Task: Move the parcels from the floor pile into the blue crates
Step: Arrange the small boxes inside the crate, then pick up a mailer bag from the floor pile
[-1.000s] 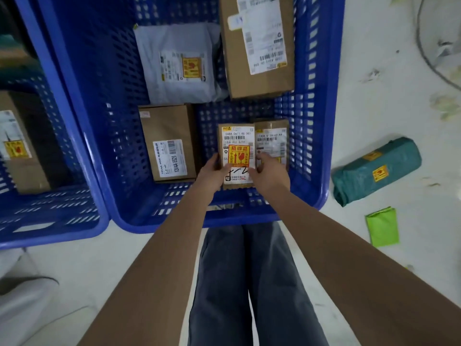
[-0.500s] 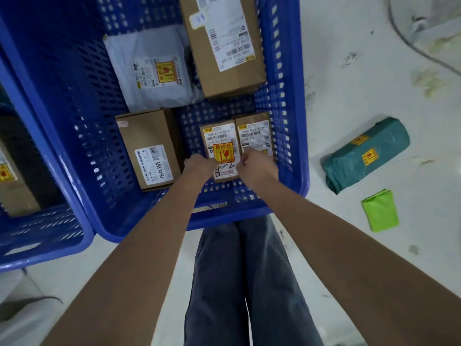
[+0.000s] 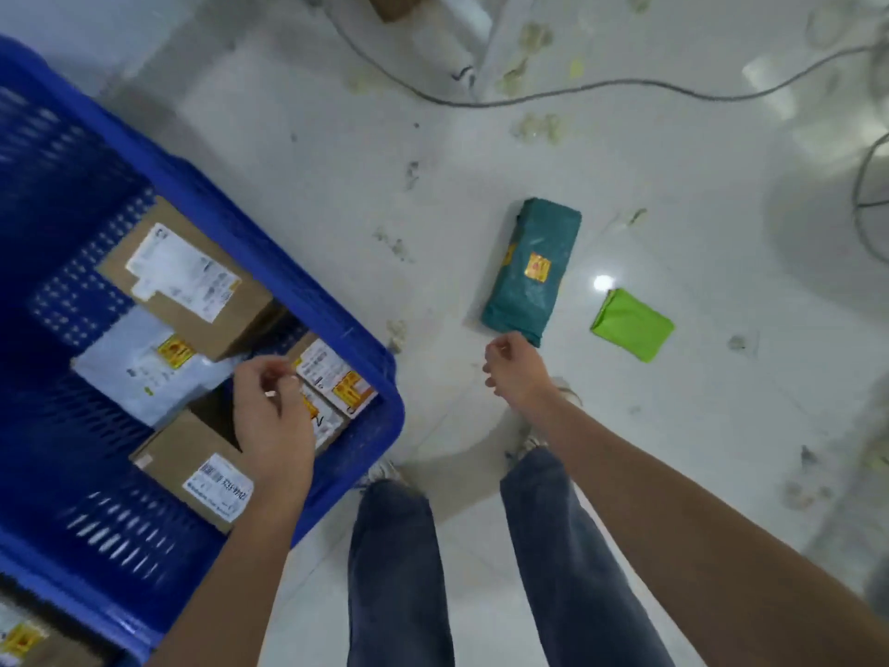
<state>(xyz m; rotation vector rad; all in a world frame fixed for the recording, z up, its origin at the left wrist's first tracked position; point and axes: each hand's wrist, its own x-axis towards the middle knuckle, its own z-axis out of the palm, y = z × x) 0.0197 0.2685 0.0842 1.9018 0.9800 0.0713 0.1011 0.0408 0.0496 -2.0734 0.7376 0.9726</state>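
Note:
A blue crate (image 3: 385, 416) fills the left side and holds several parcels: a large brown box (image 3: 187, 281), a grey mailer bag (image 3: 139, 373), another brown box (image 3: 192, 469) and two small boxes (image 3: 336, 377) with yellow stickers in the near corner. My left hand (image 3: 274, 416) hovers over the small boxes, fingers loosely curled, holding nothing. My right hand (image 3: 514, 368) is out over the floor, empty, just short of a teal wrapped parcel (image 3: 529, 272). A small green packet (image 3: 630, 324) lies to its right.
A second blue crate (image 3: 29, 642) with a stickered parcel shows at the bottom left corner. Grey cables (image 3: 577, 89) run across the white floor at the back. My legs and shoes stand between the crate and the teal parcel.
Both hands let go of the small stickered box, which now lies in the crate. My right hand swung out toward the teal parcel, and my view turned right.

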